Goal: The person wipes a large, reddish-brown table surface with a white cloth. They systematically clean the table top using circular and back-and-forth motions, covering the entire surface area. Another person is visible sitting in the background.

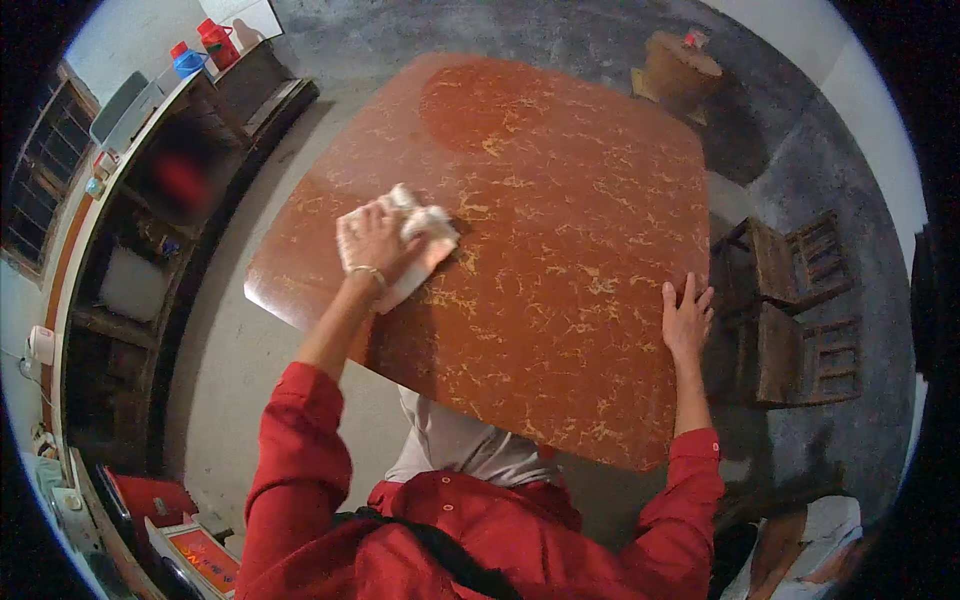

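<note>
A reddish-brown tabletop [560, 300] with a yellow marbled pattern spreads out in front of me. On its left part, my left hand [375, 243] presses a bunched white cloth [432, 222] against the surface, fingers curled over it. The cloth pokes out beyond the fingertips and beside the wrist, where a bracelet shows. My right hand [687, 315] rests at the table's right edge with its fingers spread and no object in it. A darker, wet-looking patch [470, 105] covers part of the far end.
Along the left wall runs a dark cabinet [240, 165] topped with a red thermos [216, 42], a blue one [186, 60] and a grey-green bin [125, 108]. Wooden chairs [785, 345] stand at right. A round wooden stand [680, 68] is at the far right.
</note>
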A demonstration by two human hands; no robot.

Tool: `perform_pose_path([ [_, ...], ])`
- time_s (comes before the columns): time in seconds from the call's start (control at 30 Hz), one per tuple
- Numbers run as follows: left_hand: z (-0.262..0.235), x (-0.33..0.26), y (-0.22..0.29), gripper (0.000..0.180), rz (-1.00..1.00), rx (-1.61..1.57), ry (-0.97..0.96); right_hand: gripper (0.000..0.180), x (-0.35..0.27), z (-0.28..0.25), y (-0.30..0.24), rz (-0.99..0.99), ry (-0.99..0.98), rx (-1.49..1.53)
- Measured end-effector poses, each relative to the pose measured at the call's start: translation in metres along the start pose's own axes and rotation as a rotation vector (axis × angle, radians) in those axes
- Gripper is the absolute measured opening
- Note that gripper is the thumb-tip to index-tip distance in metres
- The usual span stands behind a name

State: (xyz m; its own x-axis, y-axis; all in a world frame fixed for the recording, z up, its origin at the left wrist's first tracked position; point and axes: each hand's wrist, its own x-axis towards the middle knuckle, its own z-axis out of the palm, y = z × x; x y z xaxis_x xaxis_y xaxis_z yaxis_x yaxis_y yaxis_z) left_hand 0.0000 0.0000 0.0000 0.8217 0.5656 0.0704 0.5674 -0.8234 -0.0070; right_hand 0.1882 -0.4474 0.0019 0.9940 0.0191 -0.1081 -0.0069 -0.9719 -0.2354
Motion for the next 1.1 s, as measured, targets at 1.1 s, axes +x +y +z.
perform_pose_path([
  [1.1, 0.011, 0.116, -0.03, 0.063, 0.079, -0.125, 0.149, 0.07, 0.0, 0.002, -0.002, -0.015, 0.078, -0.049],
])
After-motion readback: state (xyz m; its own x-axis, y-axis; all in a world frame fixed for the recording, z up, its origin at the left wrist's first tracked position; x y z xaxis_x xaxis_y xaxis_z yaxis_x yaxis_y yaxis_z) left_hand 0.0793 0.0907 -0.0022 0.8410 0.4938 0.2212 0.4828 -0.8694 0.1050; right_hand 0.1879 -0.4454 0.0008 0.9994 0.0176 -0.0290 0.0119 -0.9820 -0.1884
